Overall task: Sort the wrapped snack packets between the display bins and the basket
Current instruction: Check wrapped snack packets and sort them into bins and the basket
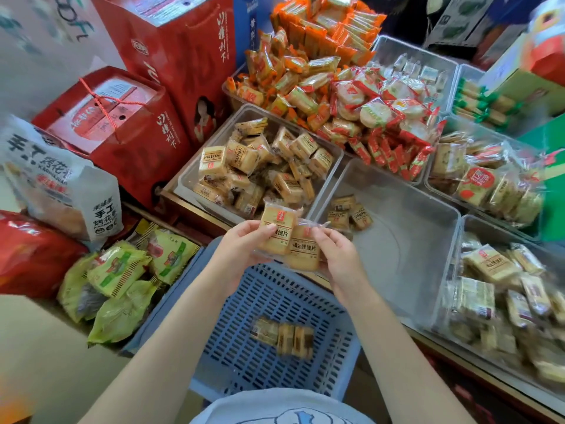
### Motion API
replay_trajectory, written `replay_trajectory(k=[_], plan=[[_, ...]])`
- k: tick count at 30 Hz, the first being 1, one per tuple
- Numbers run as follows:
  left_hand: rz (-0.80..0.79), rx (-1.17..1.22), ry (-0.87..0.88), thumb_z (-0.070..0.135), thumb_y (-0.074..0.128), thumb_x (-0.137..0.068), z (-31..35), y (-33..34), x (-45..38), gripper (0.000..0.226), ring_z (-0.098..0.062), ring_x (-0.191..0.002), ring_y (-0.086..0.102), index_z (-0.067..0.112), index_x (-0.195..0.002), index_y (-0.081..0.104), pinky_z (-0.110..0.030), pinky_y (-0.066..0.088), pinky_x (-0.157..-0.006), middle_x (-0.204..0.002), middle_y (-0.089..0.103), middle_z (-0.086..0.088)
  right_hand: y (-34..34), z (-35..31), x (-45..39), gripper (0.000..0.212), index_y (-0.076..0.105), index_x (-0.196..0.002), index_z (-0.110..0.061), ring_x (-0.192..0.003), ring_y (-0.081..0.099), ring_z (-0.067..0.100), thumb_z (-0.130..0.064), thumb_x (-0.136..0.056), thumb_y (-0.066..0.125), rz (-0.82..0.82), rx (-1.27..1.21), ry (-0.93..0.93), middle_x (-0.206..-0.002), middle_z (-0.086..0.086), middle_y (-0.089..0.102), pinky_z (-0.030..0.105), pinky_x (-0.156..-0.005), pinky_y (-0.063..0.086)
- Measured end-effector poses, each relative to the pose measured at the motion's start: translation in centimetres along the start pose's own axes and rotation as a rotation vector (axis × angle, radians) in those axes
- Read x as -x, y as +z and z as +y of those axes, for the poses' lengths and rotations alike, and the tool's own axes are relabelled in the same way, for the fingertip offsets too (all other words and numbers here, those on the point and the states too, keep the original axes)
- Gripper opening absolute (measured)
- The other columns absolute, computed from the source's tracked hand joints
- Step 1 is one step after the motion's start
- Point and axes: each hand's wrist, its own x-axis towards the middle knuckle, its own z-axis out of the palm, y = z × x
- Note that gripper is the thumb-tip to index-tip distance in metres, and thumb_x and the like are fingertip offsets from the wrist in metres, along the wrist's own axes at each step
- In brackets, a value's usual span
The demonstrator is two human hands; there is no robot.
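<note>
A blue slotted basket (275, 325) is seen nearest, below the forearms, and a small cluster of wrapped packets (282, 336) lies on its floor, too blurred for a count. Above the basket's far rim, 2 tan snack packets are held up side by side and partly overlapped. The left packet (276, 232) is pinched at its left edge by the thumb and fingers of the left hand (237, 250). The right packet (304, 250) is gripped along its right side by the curled fingers of the right hand (337, 258).

Just beyond the hands, a clear bin (397, 240) is seen with only 3 packets (348, 214) gathered in its near left corner. To its left, a second clear bin (186, 179) is filled with a loose heap of the same tan packets. At the right edge, a further bin (458, 240) is packed with similar wrapped packets.

Left of the basket, green bags (122, 280) are piled, with a white bag (61, 185) printed with dark characters behind them.

Farther back, red gift boxes (122, 130) are stood against the wall, and orange-and-yellow packets (293, 71) and red-and-white round crackers (379, 111) are heaped in the rear bins.
</note>
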Motion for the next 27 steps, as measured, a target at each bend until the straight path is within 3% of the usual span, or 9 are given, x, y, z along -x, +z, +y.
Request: replay_trajectory(k=[2,4,9,14,18,21,24,27], plan=[[0.038,0.023,-0.008,0.026,0.064,-0.100,-0.7,-0.1,1.1,0.030,-0.025,-0.102,0.074,0.010,-0.125,0.062,-0.034,0.062,-0.078,-0.113,0.076,-0.010,-0.7,0.4,1.4,0.024,0.067,-0.113,-0.011,-0.099,0.071,0.027,-0.026,-0.107,0.048,0.058,-0.024,0.013,-0.100,0.009,0.075,0.045,-0.083,0.060],[0.010,0.049,-0.023,0.024,0.063,-0.100,-1.5,-0.1,2.1,0.033,-0.022,-0.100,0.074,0.015,-0.131,0.057,-0.032,0.061,-0.074,-0.114,0.076,-0.007,-1.1,0.6,2.9,0.024,0.067,-0.106,-0.015,-0.098,0.067,0.027,-0.026,-0.106,0.045,0.102,-0.035,0.028,-0.097,0.009,0.072,0.046,-0.086,0.055],[-0.210,0.022,-0.051,0.010,0.063,-0.098,-2.4,0.8,4.3,0.038,-0.026,-0.104,0.074,0.024,-0.133,0.053,-0.047,0.058,-0.095,-0.116,0.075,-0.008,-0.3,1.2,5.8,0.036,0.067,-0.116,-0.013,-0.108,0.067,0.037,-0.034,-0.105,0.040,0.115,0.024,0.017,-0.109,0.018,0.072,0.061,-0.096,0.054],[-0.169,-0.014,-0.025,0.028,0.064,-0.099,-2.8,1.1,5.7,0.031,-0.027,-0.102,0.074,0.018,-0.127,0.054,-0.047,0.060,-0.089,-0.108,0.077,-0.008,0.1,2.1,7.9,0.028,0.063,-0.109,-0.014,-0.092,0.067,0.024,-0.036,-0.107,0.045,0.055,0.103,-0.019,-0.094,0.007,0.071,0.048,-0.089,0.056],[-0.129,-0.032,0.004,0.024,0.069,-0.096,-3.7,0.5,6.4,0.033,-0.025,-0.092,0.075,0.013,-0.124,0.055,-0.047,0.062,-0.079,-0.104,0.077,-0.012,-0.4,2.8,8.8,0.018,0.059,-0.096,-0.015,-0.090,0.064,0.028,-0.030,-0.105,0.053,0.068,0.079,-0.036,-0.089,0.007,0.068,0.050,-0.088,0.053],[-0.089,-0.133,0.046,0.023,0.071,-0.095,-4.8,0.4,6.7,0.035,-0.026,-0.090,0.076,0.030,-0.125,0.056,-0.050,0.062,-0.082,-0.102,0.077,-0.012,-0.6,3.1,9.2,0.016,0.060,-0.091,-0.017,-0.088,0.063,0.026,-0.026,-0.104,0.055,0.087,0.027,-0.030,-0.086,0.005,0.069,0.049,-0.086,0.051],[-0.105,-0.200,0.114,0.022,0.069,-0.097,-5.6,0.5,7.3,0.044,-0.027,-0.088,0.076,0.054,-0.122,0.051,-0.043,0.062,-0.077,-0.095,0.078,-0.010,-0.1,3.4,9.6,0.016,0.064,-0.094,-0.014,-0.090,0.065,0.029,-0.026,-0.103,0.058,0.073,0.004,-0.014,-0.091,0.010,0.070,0.055,-0.093,0.052],[-0.103,-0.202,0.124,0.019,0.059,-0.104,-5.4,0.8,8.0,0.028,-0.027,-0.089,0.074,0.044,-0.112,0.067,-0.041,0.061,-0.076,-0.099,0.074,-0.011,0.6,3.9,9.9,0.017,0.065,-0.098,-0.009,-0.084,0.068,0.025,-0.025,-0.102,0.058,0.088,-0.034,0.005,-0.085,0.009,0.071,0.047,-0.084,0.056]])
